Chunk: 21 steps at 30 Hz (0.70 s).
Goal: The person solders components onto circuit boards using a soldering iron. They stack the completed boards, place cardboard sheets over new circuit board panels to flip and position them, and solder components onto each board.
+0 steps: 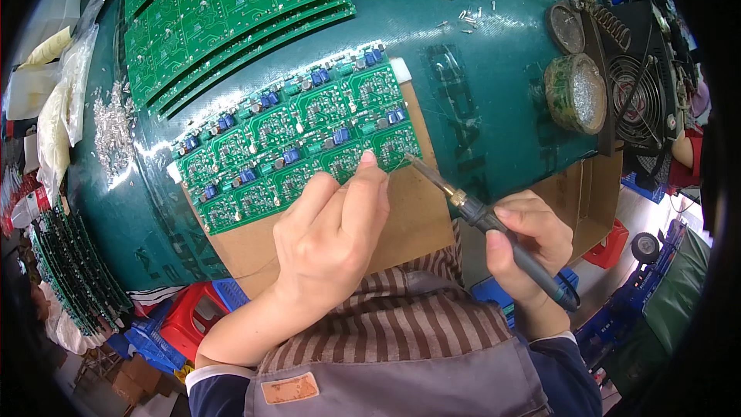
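While in right grip (546,238), iron (532,266) aslant.

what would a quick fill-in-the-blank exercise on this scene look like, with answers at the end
The tool in the right hand is a ____ iron.
The circuit boards stacked at the upper left are coloured ____.
The brown pattern on the apron is made of ____.
The round fan grille is on the ____ side of the picture.

Missing words: soldering; green; stripes; right.

The circuit board (302,144) looks glossy, cardboard (403,224) matt, soldering-iron tip (432,176) metallic
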Motion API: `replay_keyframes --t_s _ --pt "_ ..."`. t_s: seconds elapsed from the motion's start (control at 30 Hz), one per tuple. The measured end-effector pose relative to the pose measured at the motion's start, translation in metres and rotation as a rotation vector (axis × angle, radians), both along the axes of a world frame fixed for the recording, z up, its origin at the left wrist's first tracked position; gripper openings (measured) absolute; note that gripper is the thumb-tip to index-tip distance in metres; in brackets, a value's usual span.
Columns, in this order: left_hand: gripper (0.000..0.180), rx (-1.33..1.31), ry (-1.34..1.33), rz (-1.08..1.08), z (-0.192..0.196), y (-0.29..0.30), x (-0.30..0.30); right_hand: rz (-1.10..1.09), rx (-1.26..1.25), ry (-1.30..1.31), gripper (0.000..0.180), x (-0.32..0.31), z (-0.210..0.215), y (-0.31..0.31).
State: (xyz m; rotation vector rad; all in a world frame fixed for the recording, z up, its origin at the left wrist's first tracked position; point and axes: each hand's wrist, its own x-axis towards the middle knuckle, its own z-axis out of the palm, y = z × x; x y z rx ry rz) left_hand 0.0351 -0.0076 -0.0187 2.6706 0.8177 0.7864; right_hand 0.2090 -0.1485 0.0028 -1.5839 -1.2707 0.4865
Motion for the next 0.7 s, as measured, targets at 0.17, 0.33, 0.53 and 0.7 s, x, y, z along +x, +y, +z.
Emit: replay_keyframes --t_s 0.17,0.33,0.53,0.7 --pt "0.015 0.007 0.004 0.000 0.000 -0.001 0.001 0.007 -0.004 -0.050 0.024 0.000 0.002 0.001" --pt "0.015 0.003 0.019 0.000 0.000 -0.003 -0.001 0.024 0.016 -0.090 0.023 -0.001 0.003 0.000" --pt "0.016 -0.049 0.062 0.010 0.005 -0.003 -0.003 -0.100 0.056 0.047 0.024 -0.006 -0.003 -0.012" --pt "0.016 -0.081 0.003 0.070 0.017 -0.005 -0.009 0.028 0.076 -0.005 0.026 -0.010 0.000 -0.002"
